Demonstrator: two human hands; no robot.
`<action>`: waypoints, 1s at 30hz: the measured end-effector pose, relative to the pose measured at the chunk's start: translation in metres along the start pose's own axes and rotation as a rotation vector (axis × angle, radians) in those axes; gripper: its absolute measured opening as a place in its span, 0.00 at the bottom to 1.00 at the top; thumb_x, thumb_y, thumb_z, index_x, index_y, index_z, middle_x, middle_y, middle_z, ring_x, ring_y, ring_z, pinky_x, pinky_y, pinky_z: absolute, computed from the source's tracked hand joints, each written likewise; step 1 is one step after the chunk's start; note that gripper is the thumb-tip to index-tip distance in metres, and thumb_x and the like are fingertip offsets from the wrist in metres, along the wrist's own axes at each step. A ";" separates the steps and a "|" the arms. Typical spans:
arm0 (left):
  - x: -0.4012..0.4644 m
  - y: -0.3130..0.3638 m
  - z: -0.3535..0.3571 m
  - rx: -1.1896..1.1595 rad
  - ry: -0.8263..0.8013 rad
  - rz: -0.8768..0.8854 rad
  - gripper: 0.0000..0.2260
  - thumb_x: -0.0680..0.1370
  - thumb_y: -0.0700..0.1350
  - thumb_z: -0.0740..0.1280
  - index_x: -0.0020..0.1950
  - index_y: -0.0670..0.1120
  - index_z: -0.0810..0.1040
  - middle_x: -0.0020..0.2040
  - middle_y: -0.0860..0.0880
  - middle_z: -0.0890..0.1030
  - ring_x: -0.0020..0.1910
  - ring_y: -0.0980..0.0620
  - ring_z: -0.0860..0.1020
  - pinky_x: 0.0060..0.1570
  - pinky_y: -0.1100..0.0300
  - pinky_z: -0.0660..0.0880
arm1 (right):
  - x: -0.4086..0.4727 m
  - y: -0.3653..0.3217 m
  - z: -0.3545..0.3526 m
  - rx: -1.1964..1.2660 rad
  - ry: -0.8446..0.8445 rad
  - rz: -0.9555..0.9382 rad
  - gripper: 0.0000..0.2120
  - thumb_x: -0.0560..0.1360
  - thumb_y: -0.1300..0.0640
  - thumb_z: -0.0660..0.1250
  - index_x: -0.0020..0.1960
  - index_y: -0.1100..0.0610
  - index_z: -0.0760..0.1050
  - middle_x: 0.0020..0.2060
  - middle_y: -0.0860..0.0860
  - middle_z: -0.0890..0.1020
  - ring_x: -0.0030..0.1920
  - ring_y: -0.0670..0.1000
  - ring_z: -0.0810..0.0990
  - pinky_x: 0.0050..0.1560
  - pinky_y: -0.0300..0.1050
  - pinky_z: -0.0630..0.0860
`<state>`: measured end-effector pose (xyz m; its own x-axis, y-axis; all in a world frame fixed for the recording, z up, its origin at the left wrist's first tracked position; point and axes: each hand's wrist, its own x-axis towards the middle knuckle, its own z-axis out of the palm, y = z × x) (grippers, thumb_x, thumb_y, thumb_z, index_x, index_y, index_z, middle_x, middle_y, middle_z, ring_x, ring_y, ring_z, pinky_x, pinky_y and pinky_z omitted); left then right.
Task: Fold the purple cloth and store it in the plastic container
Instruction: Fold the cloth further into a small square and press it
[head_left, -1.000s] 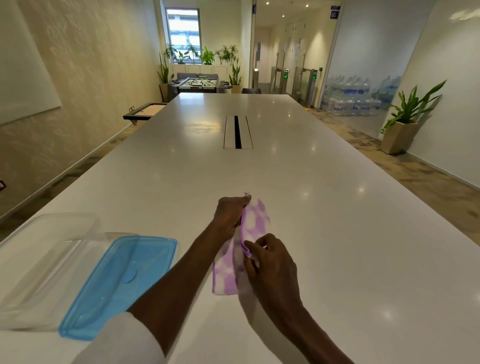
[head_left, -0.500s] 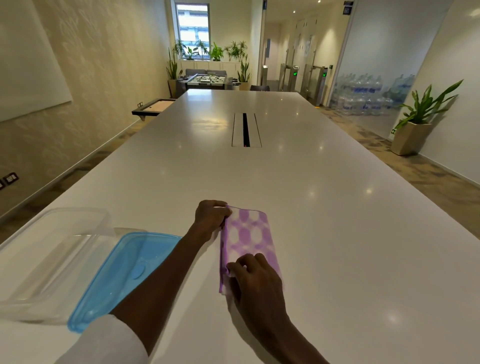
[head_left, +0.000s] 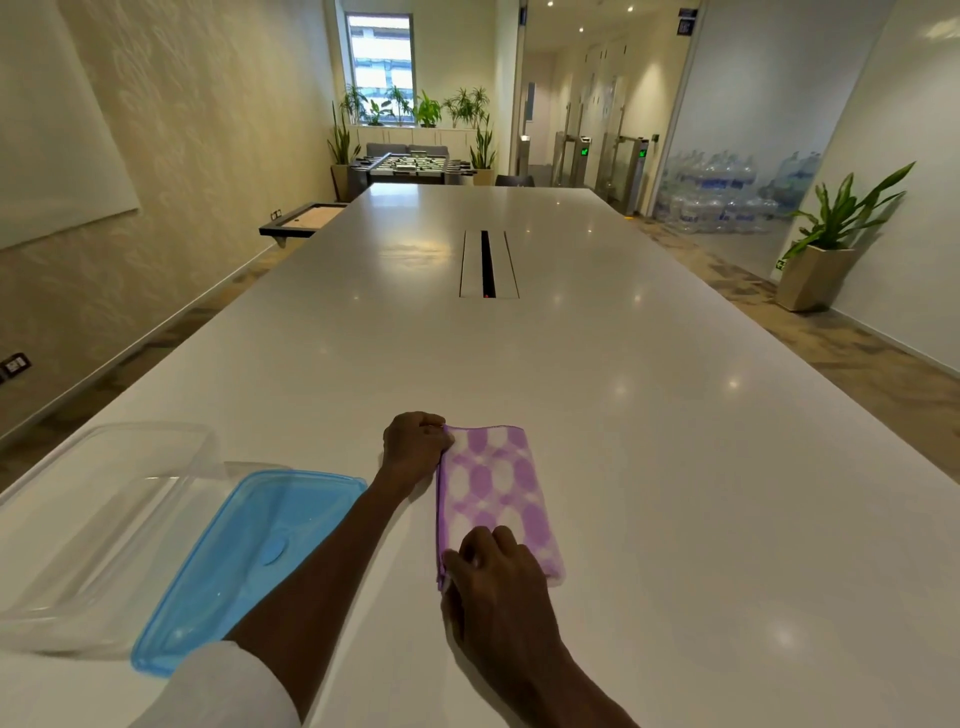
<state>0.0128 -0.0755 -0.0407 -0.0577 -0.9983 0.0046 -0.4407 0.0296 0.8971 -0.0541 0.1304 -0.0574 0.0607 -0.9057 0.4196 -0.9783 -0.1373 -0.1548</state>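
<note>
The purple and white patterned cloth (head_left: 496, 493) lies flat on the white table (head_left: 649, 467), folded into a narrow rectangle. My left hand (head_left: 415, 447) pinches its far left corner. My right hand (head_left: 493, 571) pinches its near left corner and covers part of the near edge. The clear plastic container (head_left: 98, 525) stands open at the left edge of the table. Its blue lid (head_left: 249, 556) lies flat between the container and my left forearm.
A cable slot (head_left: 487, 265) runs along the middle of the long table. A potted plant (head_left: 826, 244) stands on the floor at the right, with stacked water bottles (head_left: 727, 192) behind glass. A small side table (head_left: 304, 218) sits by the left wall.
The cloth was held up off the table between both hands a second ago. It now lies flat on the table as a folded rectangle, with both hands still at its left corners.
</note>
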 end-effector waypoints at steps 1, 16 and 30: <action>0.000 -0.001 0.001 0.008 0.002 0.009 0.12 0.71 0.37 0.73 0.54 0.38 0.82 0.53 0.40 0.84 0.52 0.43 0.81 0.56 0.52 0.78 | -0.001 -0.001 0.000 -0.009 -0.011 0.002 0.06 0.70 0.53 0.74 0.45 0.54 0.82 0.38 0.50 0.82 0.37 0.51 0.79 0.32 0.45 0.78; -0.028 0.025 0.033 0.139 -0.025 0.446 0.16 0.78 0.31 0.57 0.58 0.39 0.81 0.56 0.42 0.84 0.57 0.46 0.81 0.56 0.67 0.71 | 0.049 0.030 -0.004 0.119 -0.039 0.232 0.26 0.81 0.50 0.56 0.74 0.63 0.64 0.73 0.63 0.67 0.74 0.61 0.65 0.76 0.55 0.59; -0.023 -0.004 0.052 0.428 -0.490 0.482 0.20 0.84 0.50 0.52 0.77 0.51 0.61 0.79 0.52 0.59 0.79 0.53 0.50 0.77 0.50 0.53 | 0.033 0.046 0.041 -0.004 -0.228 0.273 0.52 0.68 0.22 0.47 0.80 0.56 0.45 0.78 0.62 0.41 0.77 0.65 0.39 0.72 0.66 0.33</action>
<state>-0.0301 -0.0500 -0.0674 -0.6713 -0.7383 0.0645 -0.5659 0.5668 0.5987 -0.0886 0.0778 -0.0875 -0.1606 -0.9751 0.1527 -0.9654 0.1230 -0.2300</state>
